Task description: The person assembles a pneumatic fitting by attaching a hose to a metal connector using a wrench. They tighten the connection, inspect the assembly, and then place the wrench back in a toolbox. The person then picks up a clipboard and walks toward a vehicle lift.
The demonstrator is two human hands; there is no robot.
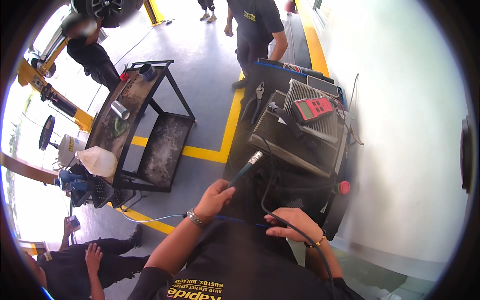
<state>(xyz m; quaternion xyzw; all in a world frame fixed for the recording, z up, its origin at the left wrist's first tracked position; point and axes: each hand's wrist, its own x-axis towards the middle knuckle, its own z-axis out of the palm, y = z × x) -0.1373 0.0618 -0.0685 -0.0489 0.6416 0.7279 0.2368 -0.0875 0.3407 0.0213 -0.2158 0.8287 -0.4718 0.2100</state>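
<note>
metal-tipped tool (pixel 243 172) in left hand (pixel 215 198), cable (pixel 263 199) across right hand (pixel 302 222)

Bright light floods in far left of your silver-tipped probe (pixel 245 170), burning the background white. Right of it, the pale wall (pixel 400 150) washes out; below, your dark shirt (pixel 250 265) loses detail. Fisheye distortion bends everything farthest from it.

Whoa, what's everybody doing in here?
Someone's left hand is holding a silver-tipped tool by a dark bench. Their right hand looks empty, with a black cable running over it. On the bench, a red meter lies on a pleated filter, with pliers off to the left. Another person stands beyond the bench.
</note>
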